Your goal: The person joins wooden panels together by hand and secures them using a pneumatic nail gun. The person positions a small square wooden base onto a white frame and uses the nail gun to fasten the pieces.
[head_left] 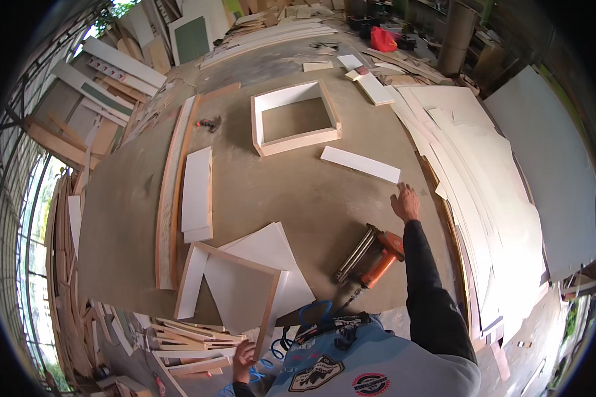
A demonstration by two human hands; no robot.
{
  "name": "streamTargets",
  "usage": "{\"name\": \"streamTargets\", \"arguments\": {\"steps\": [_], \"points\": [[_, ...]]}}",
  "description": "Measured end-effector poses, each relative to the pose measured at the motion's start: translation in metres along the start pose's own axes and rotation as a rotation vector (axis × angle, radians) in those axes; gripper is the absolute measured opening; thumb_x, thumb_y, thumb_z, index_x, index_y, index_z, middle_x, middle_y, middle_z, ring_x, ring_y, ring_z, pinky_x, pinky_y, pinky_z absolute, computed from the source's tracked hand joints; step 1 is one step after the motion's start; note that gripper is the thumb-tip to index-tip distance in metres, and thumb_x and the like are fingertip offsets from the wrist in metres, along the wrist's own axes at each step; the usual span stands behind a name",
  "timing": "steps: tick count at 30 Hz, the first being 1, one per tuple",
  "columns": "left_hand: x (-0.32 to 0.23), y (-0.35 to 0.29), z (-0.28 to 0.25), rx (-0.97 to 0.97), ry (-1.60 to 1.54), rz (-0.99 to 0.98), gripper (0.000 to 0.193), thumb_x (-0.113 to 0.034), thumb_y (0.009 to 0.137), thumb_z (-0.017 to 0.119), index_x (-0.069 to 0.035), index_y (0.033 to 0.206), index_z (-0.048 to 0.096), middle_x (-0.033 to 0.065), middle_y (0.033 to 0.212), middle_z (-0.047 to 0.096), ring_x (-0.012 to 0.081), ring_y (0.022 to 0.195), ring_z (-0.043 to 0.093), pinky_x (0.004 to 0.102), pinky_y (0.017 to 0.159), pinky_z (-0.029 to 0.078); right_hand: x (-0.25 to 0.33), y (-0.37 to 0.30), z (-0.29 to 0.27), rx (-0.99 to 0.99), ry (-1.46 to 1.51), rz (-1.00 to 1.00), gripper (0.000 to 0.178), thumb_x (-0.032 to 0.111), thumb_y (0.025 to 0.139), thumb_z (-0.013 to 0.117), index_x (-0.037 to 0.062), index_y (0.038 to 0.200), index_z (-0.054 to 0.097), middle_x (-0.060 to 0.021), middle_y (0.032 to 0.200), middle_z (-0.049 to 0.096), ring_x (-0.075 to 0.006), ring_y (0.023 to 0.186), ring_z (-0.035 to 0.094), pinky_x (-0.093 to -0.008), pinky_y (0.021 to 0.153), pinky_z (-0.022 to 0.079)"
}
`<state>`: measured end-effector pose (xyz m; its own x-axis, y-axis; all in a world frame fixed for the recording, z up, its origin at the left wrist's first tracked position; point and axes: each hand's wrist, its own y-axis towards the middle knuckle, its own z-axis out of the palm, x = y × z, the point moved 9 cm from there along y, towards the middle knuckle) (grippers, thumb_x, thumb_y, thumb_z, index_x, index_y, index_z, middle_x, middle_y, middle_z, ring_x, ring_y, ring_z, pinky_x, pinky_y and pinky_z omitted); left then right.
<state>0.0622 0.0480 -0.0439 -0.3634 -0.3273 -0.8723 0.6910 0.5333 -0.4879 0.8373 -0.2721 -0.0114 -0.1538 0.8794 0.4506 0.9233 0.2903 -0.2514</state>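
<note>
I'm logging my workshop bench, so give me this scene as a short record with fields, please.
Left hand: beside the near end of the three-sided frame; grip unclear
Right hand: at the right end of the white strip; contact unclear
Three-sided frame: partly over white sheets
Closed frame: four-sided, beyond the white strip
Power tool: orange nail gun, nearer the person than the white strip
Surface: brown tabletop
</note>
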Motion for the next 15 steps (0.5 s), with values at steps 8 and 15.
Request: {"name": "streamTargets", "arguments": {"steps": [8,15], "points": [[-0.065,-0.033,0.078,-0.618,0.347,0.247,0.038,-0.002,0.078,0.085,0.0,0.112,0.069,0.0101,0.098,0.072,0.0221,0.094,0.067,0.0372,0.085,0.053,0.046,0.053,-0.009,-0.145,-0.275,0.001,0.084,0.024,0.079,0.078,0.0116,0.154,0.042,-0.0142,0.163,0.036,-0.0348,0.149,0.032,-0.0576,0.112,0.041],[-0.114,-0.056,0.072,-0.793,0.42,0.386,0.027,-0.011,0.083,0.083,0.002,0.1,0.067,0.0133,0.087,0.069,0.023,0.082,0.064,0.0385,0.078,0.051,0.056,0.029,-0.007,0.139,-0.061,-0.243,0.06,0.035,0.08,0.078,0.0033,0.129,0.066,-0.0207,0.121,0.069,-0.0339,0.103,0.069,-0.0488,0.087,0.057]]}}
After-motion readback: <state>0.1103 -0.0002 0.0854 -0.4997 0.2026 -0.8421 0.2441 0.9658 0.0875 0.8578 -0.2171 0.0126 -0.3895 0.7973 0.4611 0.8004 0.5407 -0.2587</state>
